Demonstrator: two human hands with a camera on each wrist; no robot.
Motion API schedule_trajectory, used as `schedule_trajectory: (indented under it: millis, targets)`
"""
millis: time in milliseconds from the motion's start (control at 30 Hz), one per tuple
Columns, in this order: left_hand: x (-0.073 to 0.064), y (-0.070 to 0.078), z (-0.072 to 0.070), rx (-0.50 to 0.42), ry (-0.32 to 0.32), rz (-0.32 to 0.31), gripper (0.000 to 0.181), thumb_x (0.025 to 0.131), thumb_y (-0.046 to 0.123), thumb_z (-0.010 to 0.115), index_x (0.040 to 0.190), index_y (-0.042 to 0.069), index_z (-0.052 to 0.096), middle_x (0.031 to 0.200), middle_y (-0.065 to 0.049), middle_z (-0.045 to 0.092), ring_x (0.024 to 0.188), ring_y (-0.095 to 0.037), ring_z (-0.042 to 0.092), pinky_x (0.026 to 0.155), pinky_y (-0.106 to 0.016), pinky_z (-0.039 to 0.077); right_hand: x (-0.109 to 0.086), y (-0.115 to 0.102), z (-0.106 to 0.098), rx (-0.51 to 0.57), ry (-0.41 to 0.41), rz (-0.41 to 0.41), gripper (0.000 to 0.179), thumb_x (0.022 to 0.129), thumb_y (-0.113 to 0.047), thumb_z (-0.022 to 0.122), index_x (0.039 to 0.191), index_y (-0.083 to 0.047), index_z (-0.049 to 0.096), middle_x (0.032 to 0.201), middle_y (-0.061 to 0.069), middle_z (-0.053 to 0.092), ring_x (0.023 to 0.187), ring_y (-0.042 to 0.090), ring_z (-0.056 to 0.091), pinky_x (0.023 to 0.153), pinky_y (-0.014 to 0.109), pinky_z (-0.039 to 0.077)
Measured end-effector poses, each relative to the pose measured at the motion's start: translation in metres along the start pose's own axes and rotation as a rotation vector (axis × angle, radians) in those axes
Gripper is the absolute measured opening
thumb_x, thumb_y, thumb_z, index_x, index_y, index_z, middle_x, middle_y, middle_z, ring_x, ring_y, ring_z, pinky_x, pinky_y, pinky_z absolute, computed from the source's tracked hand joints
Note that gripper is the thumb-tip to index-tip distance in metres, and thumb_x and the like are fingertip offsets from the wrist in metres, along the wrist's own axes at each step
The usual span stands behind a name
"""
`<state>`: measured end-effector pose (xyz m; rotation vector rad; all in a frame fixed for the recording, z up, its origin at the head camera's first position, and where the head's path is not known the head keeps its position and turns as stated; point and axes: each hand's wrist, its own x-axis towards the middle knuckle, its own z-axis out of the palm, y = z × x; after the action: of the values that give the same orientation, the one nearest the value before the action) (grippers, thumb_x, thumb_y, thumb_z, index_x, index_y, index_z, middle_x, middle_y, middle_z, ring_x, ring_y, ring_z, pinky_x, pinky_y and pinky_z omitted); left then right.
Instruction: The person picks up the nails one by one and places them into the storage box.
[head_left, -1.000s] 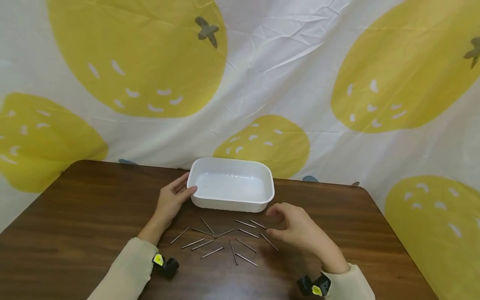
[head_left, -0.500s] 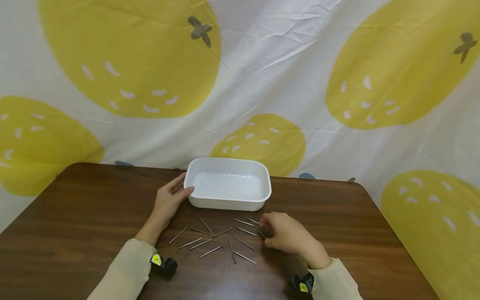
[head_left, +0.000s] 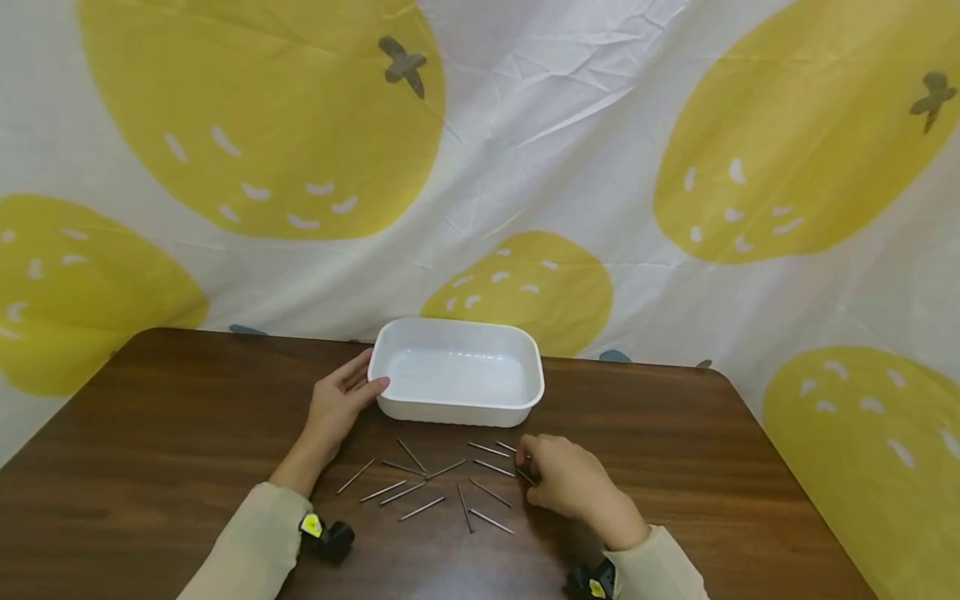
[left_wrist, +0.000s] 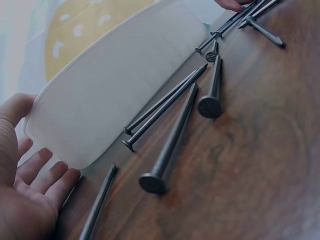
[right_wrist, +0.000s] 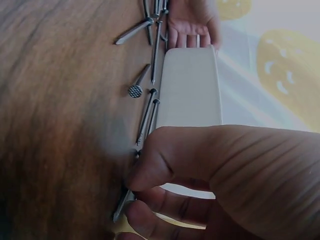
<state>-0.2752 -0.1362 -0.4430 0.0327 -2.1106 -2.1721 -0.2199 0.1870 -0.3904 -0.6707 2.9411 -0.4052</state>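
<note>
A white rectangular dish (head_left: 457,412) stands near the table's back edge. My left hand (head_left: 339,407) holds its left end, thumb over the rim and fingers against the outer wall; the left wrist view shows this hand (left_wrist: 32,195) close up. Several steel nails (head_left: 402,492) lie scattered in front of the dish. At the right of them, my right hand (head_left: 566,477) pinches one nail (head_left: 525,477) between thumb and fingers, down at the table. In the right wrist view that nail (right_wrist: 121,206) shows beside the thumb tip, partly covered by the hand.
The brown wooden table (head_left: 187,433) reaches back to a white cloth (head_left: 525,167) printed with yellow fruit. Nails lie close to the pinched one, some crossing or touching each other. Each wrist carries a small black camera (head_left: 330,540).
My right hand has moved left and down onto the rightmost nail, and its fingers have closed around it. My left hand has stayed on the dish.
</note>
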Motion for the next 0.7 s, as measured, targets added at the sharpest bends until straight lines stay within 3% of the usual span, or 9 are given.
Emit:
schedule_trajectory:
  millis: [400,700]
  targets:
    - [0.0020,0.0015,0.0020,0.011,-0.019,-0.004,0.065,0.095,0.019,0.072,0.153,0.009,0.045,0.156,-0.016,0.047,0.141,-0.028,0.051,0.091,-0.008,0.052,-0.0016,-0.0047,0.0023,-0.021,0.030,0.061,0.037,0.064,0.001,0.078,0.091,-0.017,0.062,0.072,-0.005,0.052,0.067,0.014,0.051,0.054,0.033,0.041]
    - [-0.0001,0.0017,-0.0006,0.024,-0.007,-0.011,0.065,0.096,0.021,0.072,0.153,0.009,0.044,0.157,-0.015,0.046,0.141,-0.028,0.050,0.089,-0.006,0.051,0.0009,-0.0046,0.0011,-0.027,0.013,0.045,0.036,0.063,-0.001,0.079,0.089,-0.020,0.061,0.071,-0.007,0.053,0.067,0.012,0.051,0.054,0.032,0.040]
